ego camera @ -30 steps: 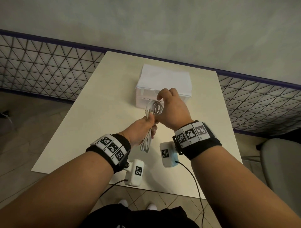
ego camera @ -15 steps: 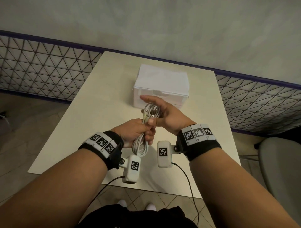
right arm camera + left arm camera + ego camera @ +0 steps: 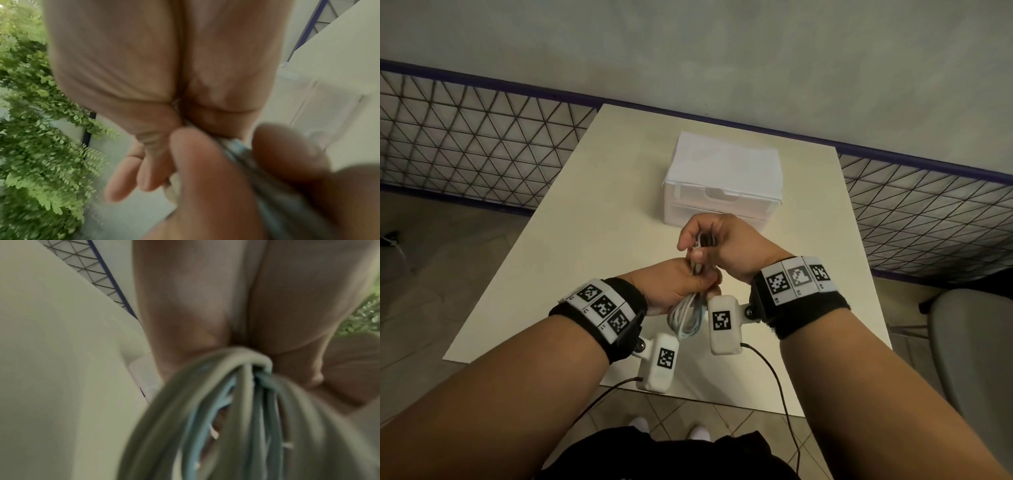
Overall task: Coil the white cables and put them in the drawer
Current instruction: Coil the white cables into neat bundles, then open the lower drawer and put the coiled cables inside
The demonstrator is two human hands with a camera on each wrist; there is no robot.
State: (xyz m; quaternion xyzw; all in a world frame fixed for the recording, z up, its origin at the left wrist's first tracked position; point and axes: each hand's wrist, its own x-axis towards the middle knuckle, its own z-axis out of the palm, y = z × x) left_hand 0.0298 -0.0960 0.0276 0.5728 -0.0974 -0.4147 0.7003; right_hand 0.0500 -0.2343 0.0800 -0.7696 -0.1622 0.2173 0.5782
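Above the table, both hands — left hand, right hand — grip the coiled cables.

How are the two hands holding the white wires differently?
The left hand sits lower and nearer the person, its fingers wrapped around the middle of the white cable bundle, whose loops hang below it. The right hand is higher and closer to the white drawer box, and grips the bundle's top end instead. Both hands are curled tight on the same bundle, above the table, and both wrists wear black bands.
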